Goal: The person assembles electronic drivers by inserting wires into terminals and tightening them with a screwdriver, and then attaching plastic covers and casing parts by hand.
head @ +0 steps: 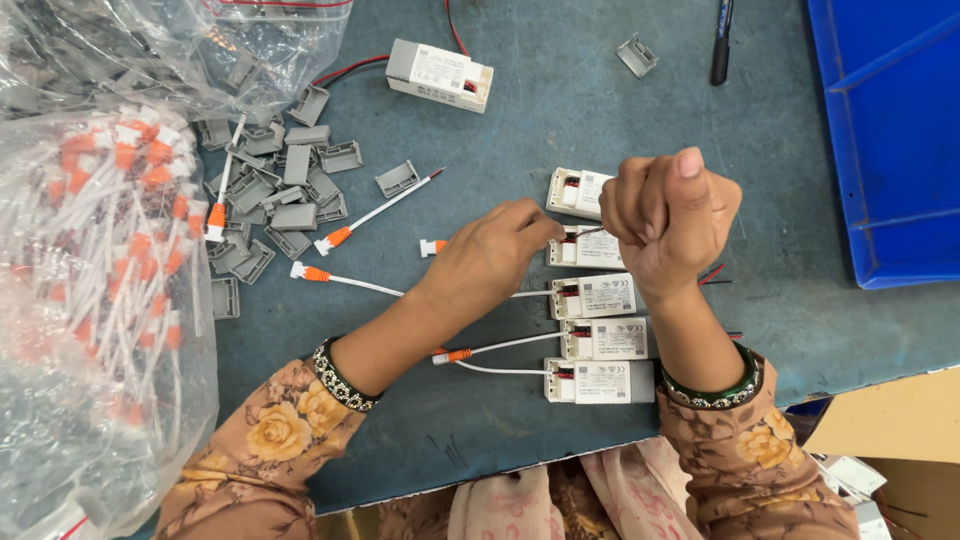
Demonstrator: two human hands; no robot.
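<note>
a: we note five small white rectangular plastic driver boxes lined up in a column on the blue-grey bench (560, 120), near its front edge, open ends all turned left. the second box from the top (592, 250) is the one in hand; it lies flat between the two hands.

b: left hand (490, 255)?

a: its fingers are pinched together at the open end of that box, on what looks like a thin white lead; the exact contact is hidden behind the fingertips. the right hand (668, 215) is closed into a fist above the box, clamped on a slim tool whose thin metal tip (590, 231) points left at the terminal. we judge the left steadies the lead while the right works the tool.

b: why the column?

a: likely so that each terminal faces the feeding hand. the three lower boxes (598, 340) already carry white leads running out to the left, two ending in orange-collared connectors (452, 355). the top box (578, 190) shows no lead that we can see.

b: supplies?

a: to the left, within reach: a clear plastic bag of white leads with orange collars (95, 300), a loose heap of small grey plastic end caps (280, 190), a few loose leads between. a sixth white box with red and black wires (440, 75) sits well apart at the back; a blue plastic tray (890, 130) lies at the right.
</note>
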